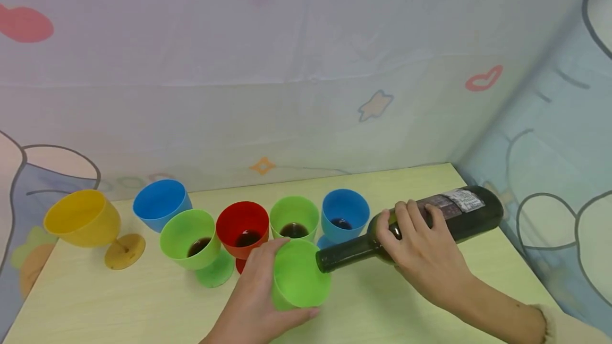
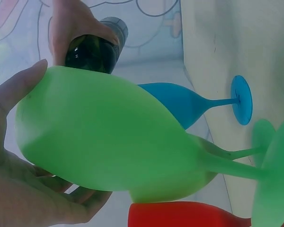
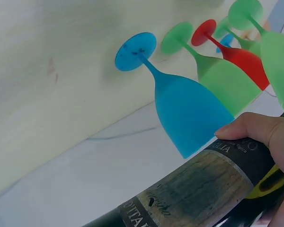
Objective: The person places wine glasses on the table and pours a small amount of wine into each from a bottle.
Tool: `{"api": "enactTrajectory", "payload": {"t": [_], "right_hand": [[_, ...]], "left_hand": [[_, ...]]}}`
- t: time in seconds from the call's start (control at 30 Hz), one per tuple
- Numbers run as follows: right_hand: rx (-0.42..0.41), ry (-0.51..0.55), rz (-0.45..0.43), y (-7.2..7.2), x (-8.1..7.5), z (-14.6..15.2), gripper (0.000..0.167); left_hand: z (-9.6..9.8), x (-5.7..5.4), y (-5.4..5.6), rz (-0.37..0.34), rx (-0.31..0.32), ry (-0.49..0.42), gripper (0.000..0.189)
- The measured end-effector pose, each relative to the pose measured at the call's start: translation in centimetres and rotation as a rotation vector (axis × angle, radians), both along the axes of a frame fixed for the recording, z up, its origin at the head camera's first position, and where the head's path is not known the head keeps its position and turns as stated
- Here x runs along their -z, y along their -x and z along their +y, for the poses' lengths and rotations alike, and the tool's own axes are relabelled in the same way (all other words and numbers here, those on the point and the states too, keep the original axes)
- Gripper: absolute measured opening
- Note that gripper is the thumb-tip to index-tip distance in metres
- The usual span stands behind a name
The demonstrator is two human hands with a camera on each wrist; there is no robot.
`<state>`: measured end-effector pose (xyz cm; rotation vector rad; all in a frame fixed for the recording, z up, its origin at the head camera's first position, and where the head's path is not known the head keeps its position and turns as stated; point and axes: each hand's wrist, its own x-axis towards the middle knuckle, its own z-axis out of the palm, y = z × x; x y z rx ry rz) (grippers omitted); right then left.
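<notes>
My left hand [image 1: 255, 296] grips the bowl of a light green plastic goblet [image 1: 301, 275], with the thumb on the near side and the fingers on the far side. Only bare green wall shows inside it. The right hand [image 1: 425, 251] holds a dark glass wine bottle [image 1: 345, 255] round its upper body. That bottle lies tilted, its mouth at the goblet's right rim; no stream is visible. In the left wrist view, the goblet [image 2: 94, 132] shows its stem and foot. Whether the foot touches the table cannot be told. In the right wrist view, the bottle's label [image 3: 194, 189] faces the camera.
Behind the hands, a green goblet [image 1: 186, 232], a red goblet [image 1: 242, 222], another green goblet [image 1: 294, 211] and a blue goblet [image 1: 345, 208] hold dark liquid. Farther left stand a yellow goblet [image 1: 83, 219] and a second blue goblet [image 1: 162, 203]. A printed cloth [image 1: 306, 68] borders the table [image 1: 158, 307].
</notes>
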<state>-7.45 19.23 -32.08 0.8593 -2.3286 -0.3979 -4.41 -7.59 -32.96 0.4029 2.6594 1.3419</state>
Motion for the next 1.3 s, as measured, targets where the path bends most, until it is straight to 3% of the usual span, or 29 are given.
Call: {"api": "enactTrajectory", "payload": {"t": [0.53,0.97,1.3], "right_hand": [[0.017,-0.097,-0.034,-0.4,-0.6,0.0,0.062],[-0.017,-0.081,-0.042,-0.3,-1.3,0.1,0.065],[-0.012,-0.09,-0.037,-0.3,-1.9,0.1,0.067]], "left_hand": [[0.5,0.4,0.0,0.03,0.026,0.018,0.091],[0.5,0.6,-0.2,0.06,0.026,0.008,0.09],[0.5,0.7,-0.3,0.027,0.026,-0.043,0.09]]}}
